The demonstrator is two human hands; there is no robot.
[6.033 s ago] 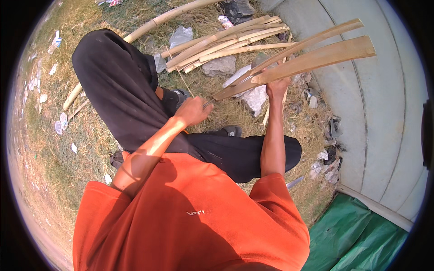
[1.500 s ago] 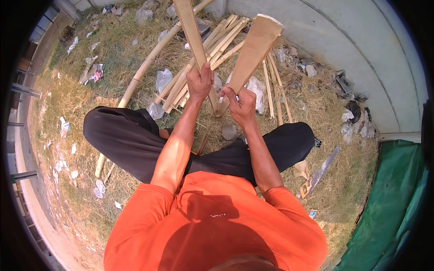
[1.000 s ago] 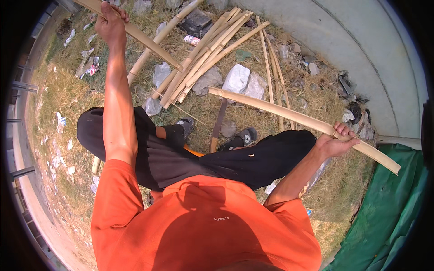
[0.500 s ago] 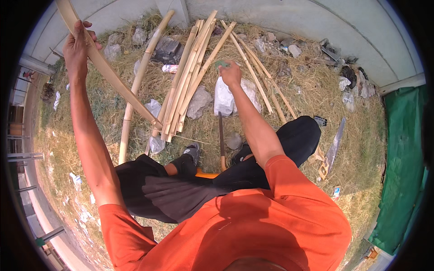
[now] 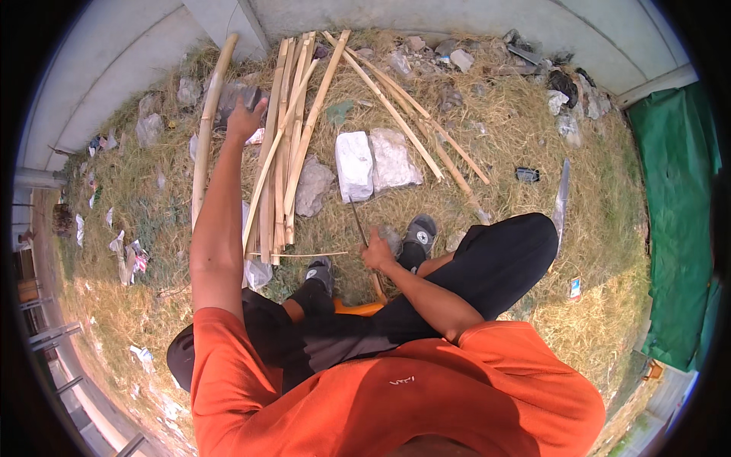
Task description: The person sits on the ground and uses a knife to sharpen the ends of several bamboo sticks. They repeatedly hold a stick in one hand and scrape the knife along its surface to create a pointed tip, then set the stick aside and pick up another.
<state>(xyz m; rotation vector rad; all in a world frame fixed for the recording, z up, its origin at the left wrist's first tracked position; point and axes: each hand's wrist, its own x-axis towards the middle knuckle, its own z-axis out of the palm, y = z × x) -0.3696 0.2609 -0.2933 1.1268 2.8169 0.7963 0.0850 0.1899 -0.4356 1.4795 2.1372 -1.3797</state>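
My left hand is open, fingers apart, over a dark grey rock beside the pile of split bamboo strips. One loose strip lies slantwise on top of that pile. Between my legs, my right hand closes around a long-bladed knife near where its dark blade meets the wooden handle. The blade's tip reaches a white stone block. Crumpled on the grass past the block is a green cloth.
A whole bamboo pole lies left of the pile; more strips lie to the right. Beside the white block is a pale rock. A saw rests by my right knee. A concrete wall runs behind, with green sheeting at right.
My left hand has let go of the long bamboo strip, now on the pile. My right hand has left the green cloth on the grass and come back to the knife, which has tilted left.
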